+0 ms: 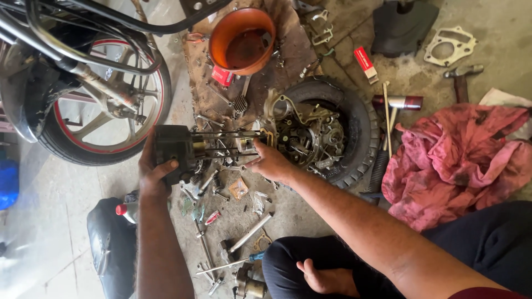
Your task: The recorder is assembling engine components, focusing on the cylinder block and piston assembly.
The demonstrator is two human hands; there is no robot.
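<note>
My left hand (152, 169) grips a dark engine cylinder block (174, 145) that slides on long metal studs (221, 141). The studs run right to an open engine case (307, 135) full of gears, which rests on a small black tyre (363, 130). My right hand (269, 160) rests at the base of the studs against the case, fingers pressed on the metal. Both forearms reach in from the bottom of the view.
A motorcycle rear wheel (105, 111) stands at left. An orange bowl (241, 39) sits on a stained mat. A pink rag (454, 158), hammer (463, 75), gasket (449, 47), red box (364, 62), screwdriver (230, 264) and loose bolts litter the concrete floor.
</note>
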